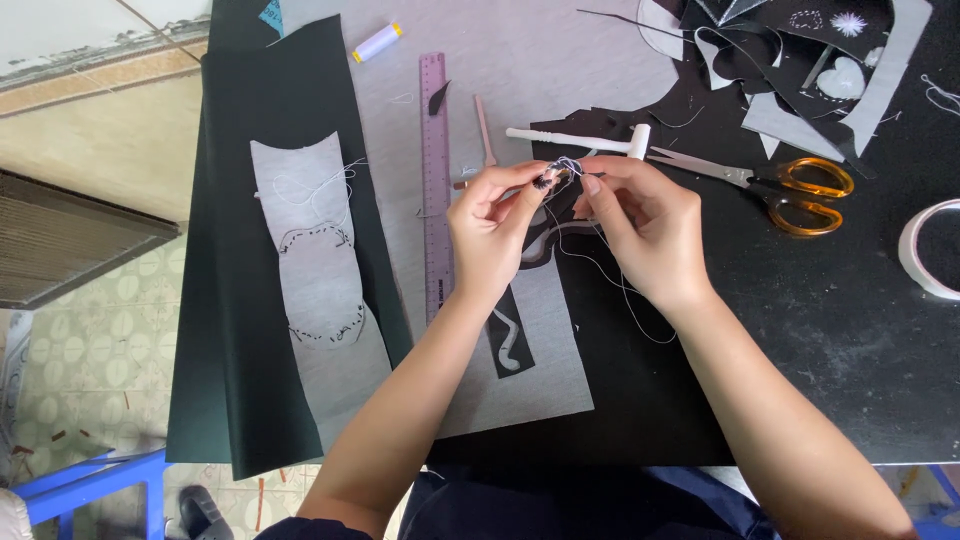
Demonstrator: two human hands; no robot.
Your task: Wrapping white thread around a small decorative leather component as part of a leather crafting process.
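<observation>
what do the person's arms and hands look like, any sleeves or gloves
Both forearms are bare up to the frame's lower edge: no sleeves show. The left hand and right hand wear no gloves; no rings, watch or bracelets are visible. Fingernails look short and plain.

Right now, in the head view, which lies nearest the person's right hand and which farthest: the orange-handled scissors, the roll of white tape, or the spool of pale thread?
From the right hand:
1. Orange-handled scissors, just beyond it on the black table, to its right.
2. Roll of white tape, at the right edge.
3. Spool of pale thread, far across at the top left, on grey fabric.
</observation>
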